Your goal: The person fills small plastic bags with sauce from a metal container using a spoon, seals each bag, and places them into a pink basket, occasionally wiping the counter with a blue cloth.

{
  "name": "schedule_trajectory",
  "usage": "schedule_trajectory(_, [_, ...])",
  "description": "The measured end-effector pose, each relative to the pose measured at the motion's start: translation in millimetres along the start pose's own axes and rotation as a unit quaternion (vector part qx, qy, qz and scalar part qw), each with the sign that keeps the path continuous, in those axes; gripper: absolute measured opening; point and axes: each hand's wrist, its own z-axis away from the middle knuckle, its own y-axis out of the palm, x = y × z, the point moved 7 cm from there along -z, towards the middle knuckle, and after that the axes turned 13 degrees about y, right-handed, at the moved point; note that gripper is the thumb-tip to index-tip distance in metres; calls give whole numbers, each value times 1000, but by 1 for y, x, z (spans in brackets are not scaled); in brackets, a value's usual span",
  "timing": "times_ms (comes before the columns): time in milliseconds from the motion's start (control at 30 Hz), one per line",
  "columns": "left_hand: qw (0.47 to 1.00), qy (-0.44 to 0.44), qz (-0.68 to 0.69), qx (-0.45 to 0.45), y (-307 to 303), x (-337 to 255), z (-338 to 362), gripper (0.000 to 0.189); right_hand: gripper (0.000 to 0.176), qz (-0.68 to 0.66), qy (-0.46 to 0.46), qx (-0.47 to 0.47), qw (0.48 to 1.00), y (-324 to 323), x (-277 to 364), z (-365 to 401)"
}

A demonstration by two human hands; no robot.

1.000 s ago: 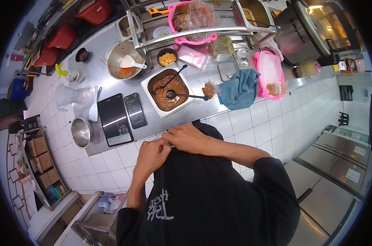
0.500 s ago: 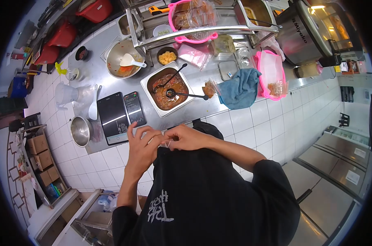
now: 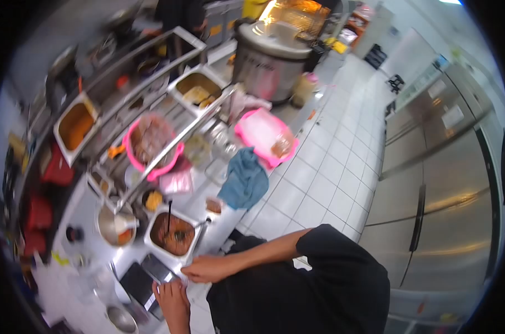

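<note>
My right hand (image 3: 207, 269) is closed in a pinch near the table's front edge, beside a steel pan (image 3: 161, 247) of reddish-brown food with two black-handled ladles. Close to it on the left, my left hand (image 3: 172, 290) has its fingers bent together. Something small and pale seems to be between the two hands, too blurred to make out. Just beyond them a phone (image 3: 157, 267) and a dark tablet (image 3: 135, 283) lie on the steel table.
A mixing bowl (image 3: 117, 227), a blue cloth (image 3: 246, 179), a pink basket (image 3: 266, 135) and a large cooker (image 3: 266, 64) are on the counter. A metal rack (image 3: 152, 172) stands over it. Another person (image 3: 180, 16) is at the far side. Steel fridges (image 3: 430, 211) stand right.
The view has swung right and is blurred, showing more of the floor and fridges. My hands have moved away from my shirt, out beside the table's front edge.
</note>
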Motion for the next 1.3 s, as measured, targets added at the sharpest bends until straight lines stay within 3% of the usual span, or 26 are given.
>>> schedule_trajectory(33, [995,48,-86,6,3,3,0,55,14,-14,-15,-22,1000,3,-5,-1])
schedule_trajectory(100, [998,-17,58,9,-35,-10,-12,15,16,-17,-12,-36,999,0,-5,-2])
schedule_trajectory(233, [998,55,-19,-17,-56,-15,-18,15,16,-87,15,14,996,15,-28,-20])
schedule_trajectory(300, [998,39,-45,23,-41,-1,-14,18,28,-85,19,51,995,20,-28,-26])
schedule_trajectory(367, [997,30,-71,-1,-40,8,-16,37,29,-89,-6,35,995,39,-52,-46])
schedule_trajectory(400, [996,12,-90,-9,-37,8,-18,46,29,-152,69,111,980,37,-49,-41])
schedule_trajectory(433, [994,-7,-109,-18,-28,15,-18,56,23,-193,75,103,973,41,-55,-49])
schedule_trajectory(500, [966,76,-247,-29,27,41,-4,73,32,-223,111,164,955,29,-34,-40])
schedule_trajectory(533, [963,80,-256,-38,24,44,-14,73,32,-216,103,155,958,19,-25,-37])
schedule_trajectory(633, [999,-47,-14,-11,25,65,-27,76,20,-263,89,222,935,14,-13,-36])
schedule_trajectory(700, [979,-135,154,20,31,71,-25,78,35,-91,-76,191,974,7,-10,-52])
schedule_trajectory(733, [953,-185,237,35,34,72,-19,79,36,-101,-218,4,971,-17,-1,-50])
schedule_trajectory(767, [963,-154,221,-20,19,63,-26,77,43,87,-163,-151,971,-26,-27,-70])
schedule_trajectory(800, [967,-132,206,-74,12,54,-25,74,43,123,-189,-159,961,-55,-3,-53])
schedule_trajectory(833, [973,-53,143,-174,16,52,-19,56,40,169,-15,-226,959,-81,-17,-49])
schedule_trajectory(867, [921,-155,329,-138,55,79,-13,63,47,239,56,-276,929,-89,-32,-50])
schedule_trajectory(900, [919,-223,305,-112,55,77,-11,67,54,242,76,-278,927,-96,-53,-53])
schedule_trajectory(933, [902,-253,337,-95,78,86,0,78,58,334,220,-97,911,-110,-33,-43])
schedule_trajectory(967, [881,-254,370,-151,97,90,8,81,61,349,223,-106,904,-103,-55,-46])
schedule_trajectory(1000, [862,-196,416,-214,105,88,7,85,66,363,243,-80,896,-96,-76,-55])
schedule_trajectory(1033, [852,-249,417,-194,110,82,16,83,64,379,252,-92,886,-91,-86,-53])
schedule_trajectory(1100, [796,-236,507,-231,112,62,19,73,56,462,228,-106,851,-72,-107,-55])
schedule_trajectory(1133, [801,-290,487,-194,129,60,33,70,52,458,214,-85,859,-69,-105,-54])
schedule_trajectory(1167, [756,-320,530,-212,139,51,40,69,42,435,191,-75,876,-67,-99,-48])
schedule_trajectory(1233, [761,-319,504,-255,133,33,39,53,33,400,177,-36,898,-61,-92,-45])
schedule_trajectory(1300, [743,-345,510,-263,132,22,38,53,24,390,174,-27,904,-58,-95,-48])
